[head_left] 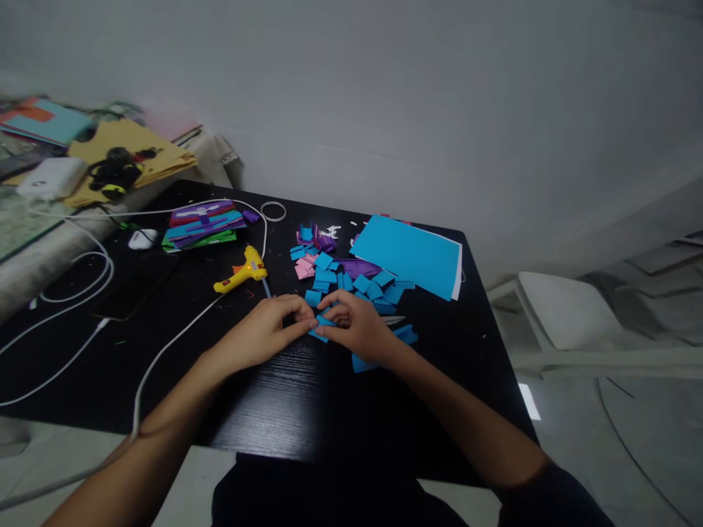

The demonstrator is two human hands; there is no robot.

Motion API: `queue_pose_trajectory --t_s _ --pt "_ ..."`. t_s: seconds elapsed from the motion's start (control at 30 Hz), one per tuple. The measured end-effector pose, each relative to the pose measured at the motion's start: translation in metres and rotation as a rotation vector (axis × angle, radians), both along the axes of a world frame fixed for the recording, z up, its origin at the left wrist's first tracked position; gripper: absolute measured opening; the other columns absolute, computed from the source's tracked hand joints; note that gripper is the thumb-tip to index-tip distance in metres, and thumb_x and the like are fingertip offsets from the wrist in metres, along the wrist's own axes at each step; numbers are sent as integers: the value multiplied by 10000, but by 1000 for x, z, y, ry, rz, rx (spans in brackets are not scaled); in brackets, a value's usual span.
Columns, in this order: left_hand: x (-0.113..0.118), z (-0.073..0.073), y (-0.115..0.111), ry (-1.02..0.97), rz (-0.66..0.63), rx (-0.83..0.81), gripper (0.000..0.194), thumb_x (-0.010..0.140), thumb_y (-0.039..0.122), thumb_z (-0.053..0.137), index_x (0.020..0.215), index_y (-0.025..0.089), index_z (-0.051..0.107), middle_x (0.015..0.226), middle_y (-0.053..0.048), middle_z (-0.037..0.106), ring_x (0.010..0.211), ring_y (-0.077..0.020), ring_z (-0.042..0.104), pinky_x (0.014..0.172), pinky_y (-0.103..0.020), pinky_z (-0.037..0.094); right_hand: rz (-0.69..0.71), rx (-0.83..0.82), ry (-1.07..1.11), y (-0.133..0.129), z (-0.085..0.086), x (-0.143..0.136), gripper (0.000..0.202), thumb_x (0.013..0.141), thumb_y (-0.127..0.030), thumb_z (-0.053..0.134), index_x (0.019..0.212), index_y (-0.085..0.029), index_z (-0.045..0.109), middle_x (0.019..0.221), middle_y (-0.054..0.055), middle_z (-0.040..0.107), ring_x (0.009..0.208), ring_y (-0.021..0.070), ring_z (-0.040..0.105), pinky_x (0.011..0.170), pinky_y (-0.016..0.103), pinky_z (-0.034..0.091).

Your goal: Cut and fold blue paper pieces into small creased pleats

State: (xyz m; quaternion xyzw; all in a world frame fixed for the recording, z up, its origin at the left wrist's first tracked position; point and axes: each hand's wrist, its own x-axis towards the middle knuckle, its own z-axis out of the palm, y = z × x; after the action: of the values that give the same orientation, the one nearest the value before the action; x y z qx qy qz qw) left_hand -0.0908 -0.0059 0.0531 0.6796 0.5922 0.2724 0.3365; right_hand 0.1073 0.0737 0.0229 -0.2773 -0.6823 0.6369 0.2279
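Blue paper piece, right at the fingertips, caught between both hands! The left hand pinches it from one side, thumb and finger closed on it; the right hand grips the other, fingers curled. Looks like folding or shaping, and the next move seems to call for light, even pressure. Just beyond the right hand, loose blue pieces crowd close, a metal blade poking out beside it, partly hidden. Farther out, a blue sheet. Past the left hand, the yellow glue gun, its white cable reaching the left forearm, hems that side. Best room: bare tabletop nearer the body, down to its front edge.
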Motion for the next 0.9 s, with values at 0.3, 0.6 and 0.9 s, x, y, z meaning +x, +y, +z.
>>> queue_pose_trajectory --t_s 0.3,0.6,0.9 --pt "13 -20 -25 -72 22 -100 319 1028 441 454 943 193 635 844 3 637 767 -165 595 714 -281 456 -10 -179 -28 -12 -15 14 387 670 -326 883 957 -206 652 737 -30 717 681 156 716 692 304 560" --pt "12 -23 -28 -81 -14 -120 329 976 464 560 847 179 662 789 7 635 713 -149 556 655 -256 415 -11 -198 -66 -15 -18 18 417 671 -246 869 1012 -197 635 728 -38 698 695 145 688 704 283 512" --pt "11 -30 -27 -118 -3 -134 355 978 483 562 842 177 679 774 8 638 697 -144 555 630 -246 410 -68 -187 -49 -18 -21 18 411 676 -282 872 1010 -202 647 722 -41 684 693 147 682 728 308 531"
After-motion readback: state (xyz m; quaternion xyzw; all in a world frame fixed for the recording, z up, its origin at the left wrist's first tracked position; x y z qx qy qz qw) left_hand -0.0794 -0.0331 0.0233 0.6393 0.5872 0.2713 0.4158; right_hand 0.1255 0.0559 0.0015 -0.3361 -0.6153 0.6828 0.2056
